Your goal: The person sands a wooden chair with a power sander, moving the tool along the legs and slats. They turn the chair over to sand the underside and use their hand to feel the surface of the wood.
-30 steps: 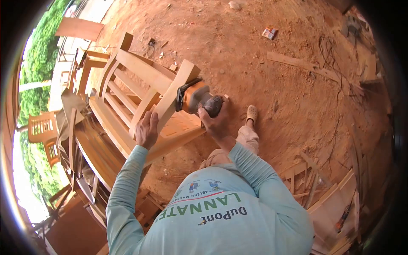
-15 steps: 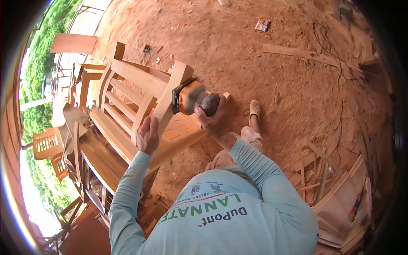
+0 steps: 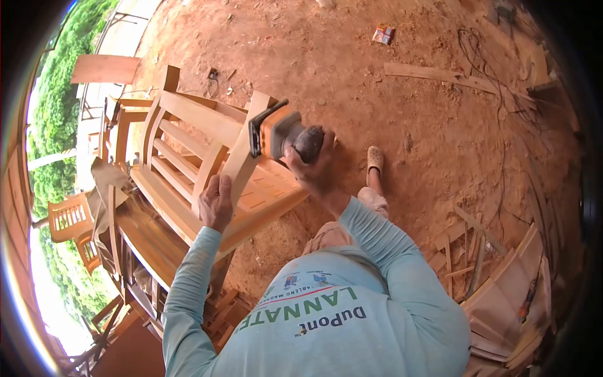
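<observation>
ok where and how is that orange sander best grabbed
Probably by its dark rounded knob, from the person's right, where the right hand has it. The knob bulges out opposite the flat black pad of the sander, which faces the wooden beam, so fingers should wrap it well and stay off the pad.

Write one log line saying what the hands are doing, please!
left hand: grips wooden bar | right hand: holds orange sander | sander: beside bar | bar: part of slatted bench
</observation>
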Demonstrator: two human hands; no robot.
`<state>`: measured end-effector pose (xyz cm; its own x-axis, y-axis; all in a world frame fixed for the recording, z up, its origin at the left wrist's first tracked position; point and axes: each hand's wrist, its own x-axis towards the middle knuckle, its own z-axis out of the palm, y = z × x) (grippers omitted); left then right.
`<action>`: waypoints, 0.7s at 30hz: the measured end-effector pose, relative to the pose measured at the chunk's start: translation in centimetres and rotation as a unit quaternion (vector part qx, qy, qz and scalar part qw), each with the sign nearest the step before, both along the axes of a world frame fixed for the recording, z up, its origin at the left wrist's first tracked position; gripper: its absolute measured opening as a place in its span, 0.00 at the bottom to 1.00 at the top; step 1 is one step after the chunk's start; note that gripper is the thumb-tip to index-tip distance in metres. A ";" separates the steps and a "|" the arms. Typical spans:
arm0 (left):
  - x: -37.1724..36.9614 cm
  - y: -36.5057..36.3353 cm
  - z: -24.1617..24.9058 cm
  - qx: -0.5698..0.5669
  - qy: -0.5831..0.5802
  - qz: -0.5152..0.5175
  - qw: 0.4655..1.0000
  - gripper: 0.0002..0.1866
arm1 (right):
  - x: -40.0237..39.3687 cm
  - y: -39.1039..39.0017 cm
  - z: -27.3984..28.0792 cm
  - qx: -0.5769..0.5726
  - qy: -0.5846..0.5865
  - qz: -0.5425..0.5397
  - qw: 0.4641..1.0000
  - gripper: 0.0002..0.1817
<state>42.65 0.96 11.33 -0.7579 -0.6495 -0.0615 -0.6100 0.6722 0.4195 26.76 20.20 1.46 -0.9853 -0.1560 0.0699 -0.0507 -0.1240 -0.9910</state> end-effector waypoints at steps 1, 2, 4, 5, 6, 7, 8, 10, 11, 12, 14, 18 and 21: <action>0.0 0.0 0.0 0.001 -0.002 -0.001 1.000 0.25 | -0.8 0.1 0.3 -0.012 -0.035 0.005 0.999 0.31; 0.0 0.0 0.1 0.002 -0.004 -0.001 1.000 0.25 | -1.2 0.2 0.6 -0.024 -0.070 0.011 0.997 0.31; -0.1 0.0 0.2 -0.001 -0.005 -0.001 1.000 0.25 | -1.2 0.3 0.3 -0.053 -0.113 0.028 0.992 0.31; -0.2 0.1 0.2 -0.003 -0.006 0.000 1.000 0.25 | -0.6 0.5 0.3 -0.023 -0.087 0.028 0.996 0.32; -0.2 0.1 0.3 -0.006 -0.006 0.001 1.000 0.25 | 0.0 0.6 0.2 0.006 -0.060 0.028 0.998 0.32; -0.2 0.2 0.4 -0.009 -0.009 0.001 1.000 0.25 | 0.8 0.5 0.2 0.028 0.005 0.009 1.000 0.34; -0.3 0.3 0.6 -0.011 -0.012 0.000 1.000 0.24 | 1.1 0.3 0.0 0.019 0.014 0.012 1.000 0.34; -0.4 0.3 0.6 -0.012 -0.010 -0.001 1.000 0.24 | 1.3 0.1 0.3 0.004 0.033 0.014 0.999 0.35; -0.5 0.4 0.5 -0.011 -0.005 -0.001 1.000 0.24 | 0.8 0.0 0.2 -0.001 0.010 0.013 1.000 0.35; -0.4 0.4 0.4 -0.010 0.001 0.002 1.000 0.24 | 0.3 0.1 0.3 -0.005 -0.013 0.012 1.000 0.36; 0.1 0.0 0.0 0.001 -0.002 0.001 1.000 0.24 | -0.8 0.0 0.1 -0.027 -0.069 0.010 0.997 0.36; -0.3 0.3 0.5 0.002 -0.007 -0.001 1.000 0.24 | 1.2 0.1 -0.8 0.023 -0.022 0.006 0.999 0.37; -0.3 0.3 0.4 -0.015 -0.003 -0.005 1.000 0.23 | 1.8 -0.2 -0.7 -0.030 0.020 0.028 0.999 0.38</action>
